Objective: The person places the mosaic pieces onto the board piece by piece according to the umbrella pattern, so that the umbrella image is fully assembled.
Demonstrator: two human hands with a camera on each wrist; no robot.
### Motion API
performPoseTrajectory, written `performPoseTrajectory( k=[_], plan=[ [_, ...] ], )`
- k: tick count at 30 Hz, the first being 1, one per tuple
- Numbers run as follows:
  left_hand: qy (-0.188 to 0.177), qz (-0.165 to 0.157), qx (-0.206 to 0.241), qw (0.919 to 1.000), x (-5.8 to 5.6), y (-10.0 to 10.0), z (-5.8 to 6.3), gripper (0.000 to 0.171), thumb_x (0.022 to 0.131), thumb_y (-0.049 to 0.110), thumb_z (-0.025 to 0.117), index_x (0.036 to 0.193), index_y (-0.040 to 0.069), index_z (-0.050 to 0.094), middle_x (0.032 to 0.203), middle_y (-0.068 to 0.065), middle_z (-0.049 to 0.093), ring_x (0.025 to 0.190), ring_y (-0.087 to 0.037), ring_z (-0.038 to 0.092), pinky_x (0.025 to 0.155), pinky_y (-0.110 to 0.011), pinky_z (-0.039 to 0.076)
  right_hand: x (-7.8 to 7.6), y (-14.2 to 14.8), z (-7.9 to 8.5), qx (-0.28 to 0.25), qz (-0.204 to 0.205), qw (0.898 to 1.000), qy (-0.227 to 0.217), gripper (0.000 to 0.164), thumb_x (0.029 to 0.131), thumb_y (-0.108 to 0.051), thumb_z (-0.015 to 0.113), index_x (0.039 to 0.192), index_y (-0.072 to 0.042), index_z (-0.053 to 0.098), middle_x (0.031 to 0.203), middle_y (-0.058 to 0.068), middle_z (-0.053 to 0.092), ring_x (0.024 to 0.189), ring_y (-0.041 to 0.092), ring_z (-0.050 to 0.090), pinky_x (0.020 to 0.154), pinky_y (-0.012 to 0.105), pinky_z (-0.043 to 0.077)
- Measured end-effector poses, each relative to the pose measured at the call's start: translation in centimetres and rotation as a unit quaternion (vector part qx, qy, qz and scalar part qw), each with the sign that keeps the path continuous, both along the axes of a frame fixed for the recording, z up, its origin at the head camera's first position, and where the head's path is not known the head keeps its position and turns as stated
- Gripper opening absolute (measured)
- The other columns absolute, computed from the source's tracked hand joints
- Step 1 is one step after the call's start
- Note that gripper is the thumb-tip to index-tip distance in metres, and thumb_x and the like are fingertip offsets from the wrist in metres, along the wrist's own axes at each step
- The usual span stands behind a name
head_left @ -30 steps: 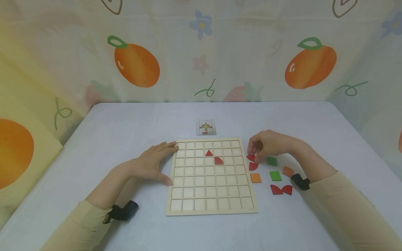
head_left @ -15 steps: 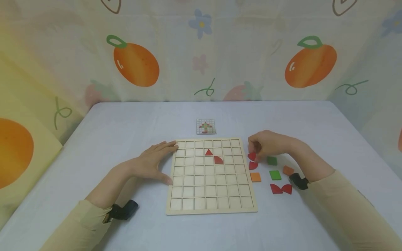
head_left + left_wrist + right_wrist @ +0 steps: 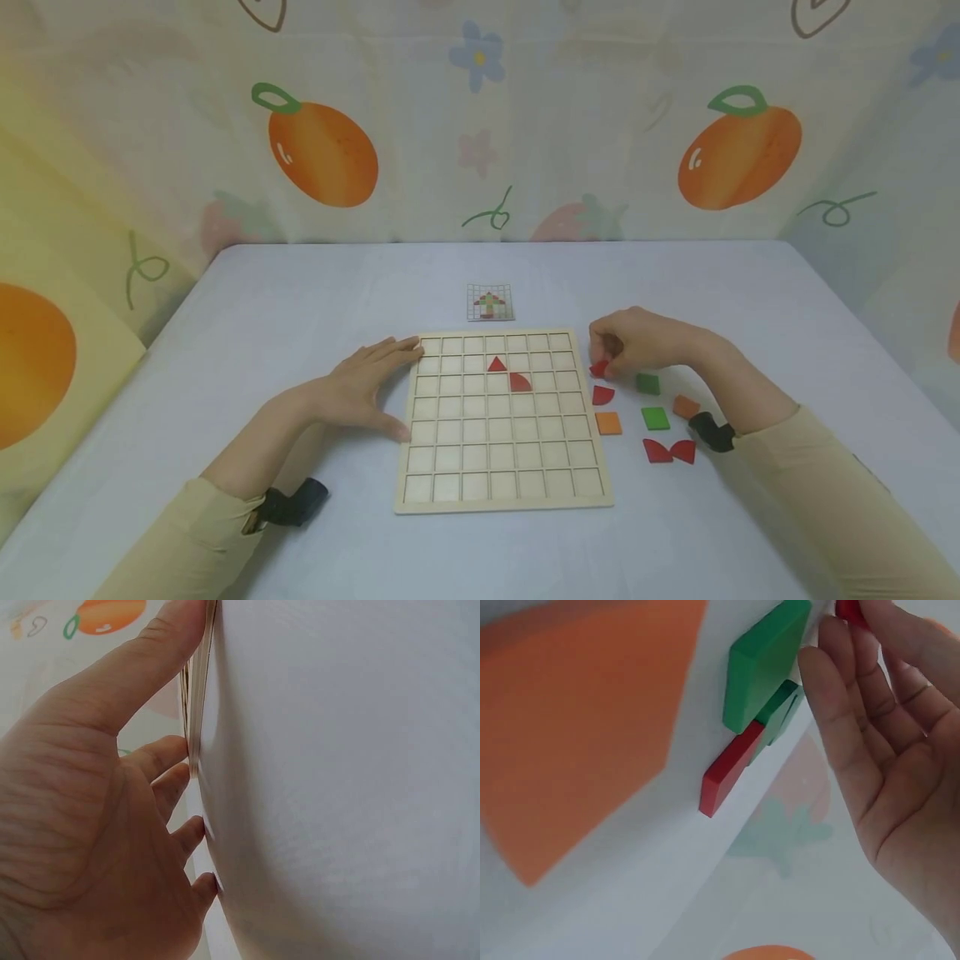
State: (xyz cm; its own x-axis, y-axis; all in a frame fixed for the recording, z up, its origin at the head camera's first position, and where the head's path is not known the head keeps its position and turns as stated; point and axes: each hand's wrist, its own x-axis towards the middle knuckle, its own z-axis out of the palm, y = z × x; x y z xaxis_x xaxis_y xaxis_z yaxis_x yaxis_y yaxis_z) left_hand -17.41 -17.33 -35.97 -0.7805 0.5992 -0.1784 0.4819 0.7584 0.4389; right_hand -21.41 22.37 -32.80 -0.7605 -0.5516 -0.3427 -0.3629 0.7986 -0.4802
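My left hand point(image 3: 352, 390) is spread along the left edge of a wooden grid board point(image 3: 450, 433), its thumb and fingertips touching the rim. The left wrist view has that hand point(image 3: 97, 817) beside the board's thin edge. Right of the board, my right hand point(image 3: 648, 342) pinches a red tile point(image 3: 598, 368), partly hidden by the fingers. In the right wrist view only a bit of that red tile point(image 3: 850, 612) shows at the top. A red triangle point(image 3: 497, 364) and a red quarter-circle tile point(image 3: 521, 382) lie in the grid.
Near the right hand lie a red quarter-circle tile point(image 3: 603, 396), orange squares point(image 3: 609, 423), green squares point(image 3: 656, 418) and two more red quarter-circles point(image 3: 670, 452). Behind the board lies a small pattern card point(image 3: 491, 302). A printed curtain point(image 3: 420, 125) hangs behind the table.
The pinched red tile has turned a little and shifted slightly up in my right fingers, away from the red quarter-circle below it. My left hand stays on the board's edge.
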Motion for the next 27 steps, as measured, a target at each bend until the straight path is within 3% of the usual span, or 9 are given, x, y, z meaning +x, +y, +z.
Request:
performPoseTrajectory(
  k=[8, 14, 27],
  plan=[
    [0.001, 0.000, 0.004, 1.0000, 0.0, -0.1, -0.1, 0.111, 0.061, 0.064, 0.072, 0.146, 0.012, 0.024, 0.155, -0.005, 0.012, 0.141, -0.036, 0.007, 0.111, -0.057, 0.007, 0.0, -0.2, 0.2, -0.036, -0.010, 0.999, 0.009, 0.011, 0.080, -0.013, 0.070, 0.083, -0.013, 0.059, 0.084, -0.003, 0.061, 0.077, 0.018, 0.054, 0.056, 0.029, 0.048],
    [0.005, -0.003, 0.007, 1.0000, 0.0, -0.1, -0.1, 0.111, 0.061, 0.064, 0.073, 0.146, 0.011, 0.025, 0.155, -0.007, 0.013, 0.140, -0.037, 0.008, 0.110, -0.058, 0.007, 0.1, -0.7, 0.4, -0.070, 0.015, 0.997, 0.016, 0.012, 0.080, -0.016, 0.072, 0.083, -0.020, 0.062, 0.082, -0.007, 0.063, 0.079, 0.016, 0.055, 0.071, 0.030, 0.049],
    [0.000, 0.001, 0.008, 1.0000, 0.0, -0.1, -0.2, 0.111, 0.061, 0.063, 0.073, 0.146, 0.012, 0.024, 0.155, -0.005, 0.012, 0.141, -0.035, 0.007, 0.111, -0.057, 0.007, 0.2, -1.7, 0.5, -0.129, 0.049, 0.990, -0.037, 0.016, 0.084, -0.015, 0.067, 0.099, -0.019, 0.069, 0.087, -0.007, 0.067, 0.084, 0.015, 0.059, 0.079, 0.034, 0.050]
  ],
)
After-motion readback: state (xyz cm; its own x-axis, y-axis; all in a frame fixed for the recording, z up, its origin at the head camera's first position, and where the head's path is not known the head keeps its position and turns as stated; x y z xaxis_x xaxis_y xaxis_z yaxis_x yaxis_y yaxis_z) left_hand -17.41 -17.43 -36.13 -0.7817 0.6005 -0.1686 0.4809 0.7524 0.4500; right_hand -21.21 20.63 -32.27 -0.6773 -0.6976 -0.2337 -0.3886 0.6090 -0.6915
